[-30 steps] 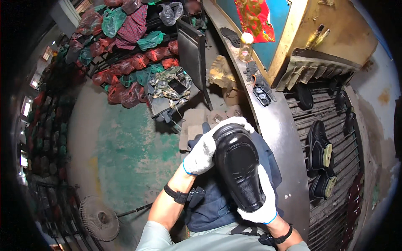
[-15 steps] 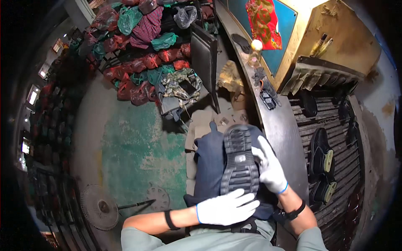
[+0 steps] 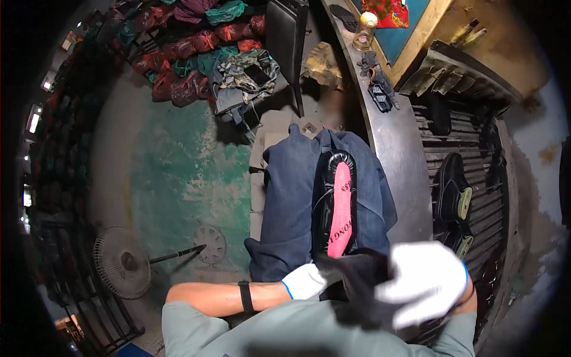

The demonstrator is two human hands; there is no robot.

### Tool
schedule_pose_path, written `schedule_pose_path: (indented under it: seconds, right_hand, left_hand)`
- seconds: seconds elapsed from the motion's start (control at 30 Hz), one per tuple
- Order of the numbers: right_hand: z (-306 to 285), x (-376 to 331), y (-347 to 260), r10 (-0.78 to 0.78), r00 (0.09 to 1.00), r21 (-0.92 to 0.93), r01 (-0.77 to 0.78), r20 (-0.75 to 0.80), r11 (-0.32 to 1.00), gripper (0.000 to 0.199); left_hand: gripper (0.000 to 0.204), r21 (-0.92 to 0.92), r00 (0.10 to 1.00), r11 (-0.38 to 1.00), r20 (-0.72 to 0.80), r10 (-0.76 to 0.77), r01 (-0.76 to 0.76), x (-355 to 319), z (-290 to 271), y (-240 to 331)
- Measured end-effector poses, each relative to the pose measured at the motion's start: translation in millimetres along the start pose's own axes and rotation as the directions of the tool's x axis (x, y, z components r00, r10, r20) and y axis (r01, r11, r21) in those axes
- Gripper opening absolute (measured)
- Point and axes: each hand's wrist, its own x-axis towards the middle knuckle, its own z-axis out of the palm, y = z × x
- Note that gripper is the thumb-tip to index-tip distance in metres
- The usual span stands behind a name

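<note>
Two hands: both mine, both in white gloves, low at the near edge of my lap.
Change: half a second ago the black shoe (image 3: 334, 205) lay sole-up with its tread showing and my hands flat on it; now it is turned opening-up, so the pink insole (image 3: 341, 209) faces me.
Left hand (image 3: 304, 281): closed on the near end of a dark cloth (image 3: 357, 282) just below the shoe's heel; it has slid down off the shoe.
Right hand (image 3: 427, 287): blurred by motion, over the same dark cloth at my right knee; I cannot tell whether it is clenched or loose.
Shoe position: lengthwise along the middle of the blue apron (image 3: 291, 208) on my lap, toe away from me, resting free of both hands.
Meaning: I judge the sole side is done with and the inside or upper is now up for work with the cloth.
Surface: a metal counter (image 3: 398, 149) runs along my right, with a small dark tool (image 3: 380, 95) at its far end.
Rack: slatted, right of the counter, holding another black shoe (image 3: 453, 187).
Room: worn green floor (image 3: 178, 172) on my left, a floor fan (image 3: 122, 262) at the near left, bagged bundles (image 3: 190, 47) heaped at the far side.
</note>
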Motion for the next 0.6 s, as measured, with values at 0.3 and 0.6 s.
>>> schedule_pose_path:
  seconds: [0.3, 0.6]
  right_hand:
    - [51.1, 2.5, 104.3, 0.124, 0.97, -0.068, -0.14, -0.209, 0.988, 0.046]
    - [70.5, 5.1, 134.4, 0.587, 0.697, 0.628, -0.249, -0.412, 0.737, 0.064]
  left_hand:
    - [0.032, -0.31, 0.861, 0.945, -0.503, -0.071, -0.103, 16.1, -130.9, -13.4]
    - [0.053, -0.551, 0.756, 0.825, -0.488, -0.436, 0.121, 71.4, -233.9, -42.8]
